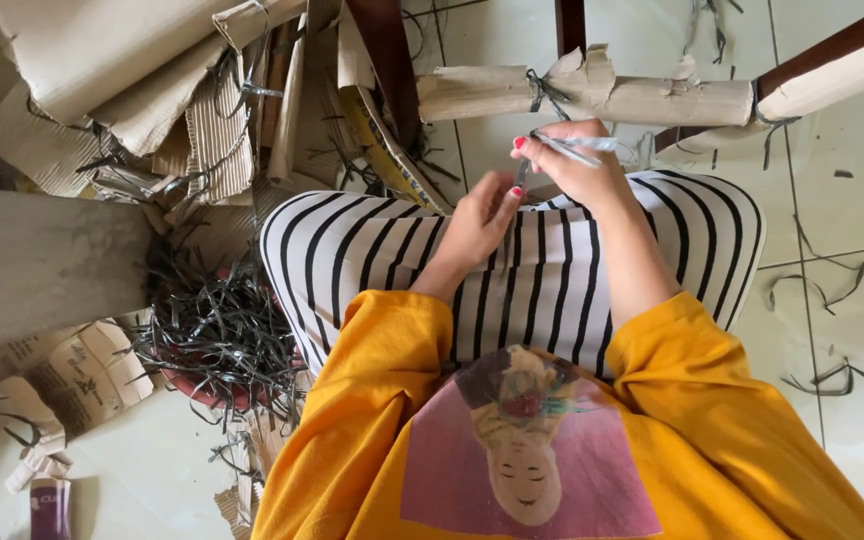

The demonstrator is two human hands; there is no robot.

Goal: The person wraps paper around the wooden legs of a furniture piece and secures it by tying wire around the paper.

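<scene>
Above your striped lap (512, 270), your right hand (574, 165) pinches a thin grey strip (572, 150) closed, keeping it taut, while your left hand (477, 225) grips its lower end. Left of your lap lies a pile of dark strips (217, 335), within easy reach.

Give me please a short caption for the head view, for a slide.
Seated person's left hand and right hand work a thin grey strip over a striped lap, beside a heap of dark strips.
</scene>
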